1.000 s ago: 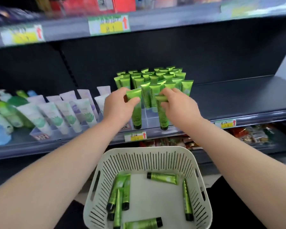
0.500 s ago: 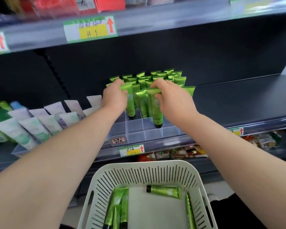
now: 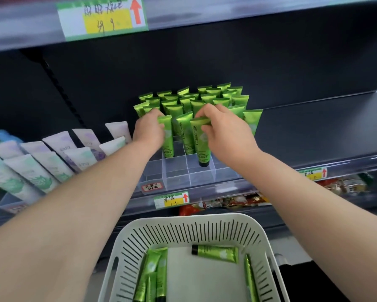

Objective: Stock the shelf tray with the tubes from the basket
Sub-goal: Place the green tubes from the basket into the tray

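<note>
Shelf (image 3: 314, 127), dark, middle tier.
- Tray (image 3: 176, 173): clear plastic with dividers, at the shelf's front edge. The front compartments are bare, and the back rows hold stocked tubes (image 3: 205, 99), green, upright, caps down.
- Left hand (image 3: 149, 129): fingers pinch the crimped top of the left tube (image 3: 168, 138), which stands upright in the tray, cap down.
- Right hand (image 3: 226, 131): thumb and fingers clamp the flat top of the right tube (image 3: 200, 142), cap down among the dividers. Whether the cap touches the tray floor cannot be told.
- Basket (image 3: 196, 227): white, slotted, below the shelf. Loose tubes (image 3: 216, 250) lie flat inside.
- Pale tubes (image 3: 52, 162): a leaning row to the left of the tray.
- Price tag (image 3: 171, 199): on the shelf lip.
- Snack packets (image 3: 226, 201): on the tier beneath.
</note>
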A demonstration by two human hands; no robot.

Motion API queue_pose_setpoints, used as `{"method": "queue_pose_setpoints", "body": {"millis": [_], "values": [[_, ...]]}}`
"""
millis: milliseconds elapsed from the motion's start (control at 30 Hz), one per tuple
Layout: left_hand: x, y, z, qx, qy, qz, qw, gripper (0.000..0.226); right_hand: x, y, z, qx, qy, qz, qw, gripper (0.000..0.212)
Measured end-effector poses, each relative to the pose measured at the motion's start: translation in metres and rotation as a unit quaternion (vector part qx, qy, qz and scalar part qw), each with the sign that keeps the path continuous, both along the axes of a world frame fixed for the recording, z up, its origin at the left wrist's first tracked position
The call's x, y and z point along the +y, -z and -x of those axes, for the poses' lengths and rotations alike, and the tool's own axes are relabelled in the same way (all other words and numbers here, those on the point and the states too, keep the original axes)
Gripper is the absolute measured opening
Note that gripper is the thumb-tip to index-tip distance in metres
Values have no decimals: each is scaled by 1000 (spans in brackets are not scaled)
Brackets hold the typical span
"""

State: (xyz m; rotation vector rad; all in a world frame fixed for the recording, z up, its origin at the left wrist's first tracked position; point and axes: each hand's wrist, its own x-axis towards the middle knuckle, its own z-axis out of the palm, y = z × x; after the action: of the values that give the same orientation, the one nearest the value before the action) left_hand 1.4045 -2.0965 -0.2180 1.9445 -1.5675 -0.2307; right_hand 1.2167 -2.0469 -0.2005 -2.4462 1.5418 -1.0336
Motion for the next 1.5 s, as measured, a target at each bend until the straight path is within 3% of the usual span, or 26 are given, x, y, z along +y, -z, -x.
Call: {"method": "queue_pose_setpoints", "body": {"millis": [133,233,433,1100,1500], "values": [[10,-12,-3,-3,23,48,999,45,1,-4,-10,6,4,5,1000,28],[21,-25,-8,-53,42,76,995,41,-1,-11,-20,8,4,18,1000,28],[54,-27,-18,-121,92,51,987,36,-11,-19,-45,3,15,34,999,29],[74,5,-26,-90,116,26,989,34,-47,15,-73,86,35,-39,995,35],[94,10,-7,-83,134,7,987,31,-1,31,-44,40,33,70,996,35]]}}
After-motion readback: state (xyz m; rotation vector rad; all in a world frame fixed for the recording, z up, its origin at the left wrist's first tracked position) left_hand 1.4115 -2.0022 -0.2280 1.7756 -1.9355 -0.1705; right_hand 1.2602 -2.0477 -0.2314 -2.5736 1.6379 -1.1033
